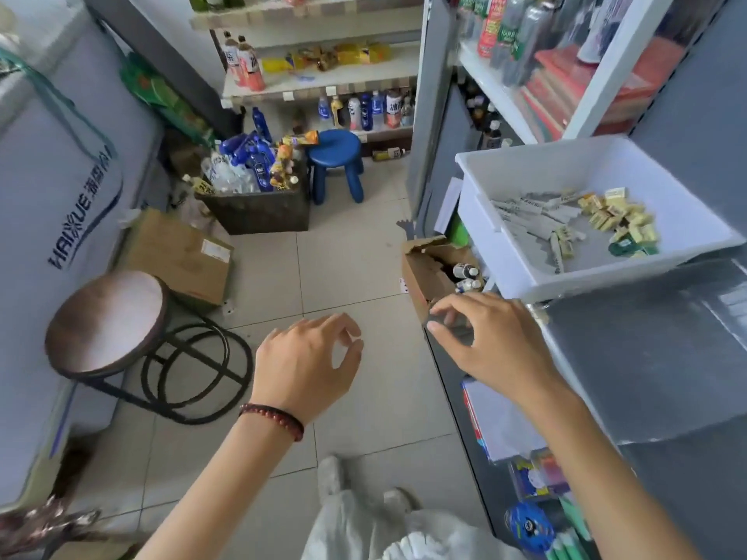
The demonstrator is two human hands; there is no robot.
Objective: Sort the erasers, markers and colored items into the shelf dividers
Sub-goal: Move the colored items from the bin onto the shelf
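The erasers (618, 224) are lying in the white bin (586, 281) just beyond the right grip (485, 337), the nearer 1; through the blur I cannot tell whether it is grasping anything. The left grip (307, 357) is hovering released.

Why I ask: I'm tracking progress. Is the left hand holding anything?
No, the left hand hovers above the floor, its fingers loosely curled with nothing between them.

A bin (566, 284) sits on the shelf (646, 357), erasers (618, 224) by its right wall, markers (529, 220) left of them. A cardboard box (420, 272) stands on the floor (343, 268) left of it.
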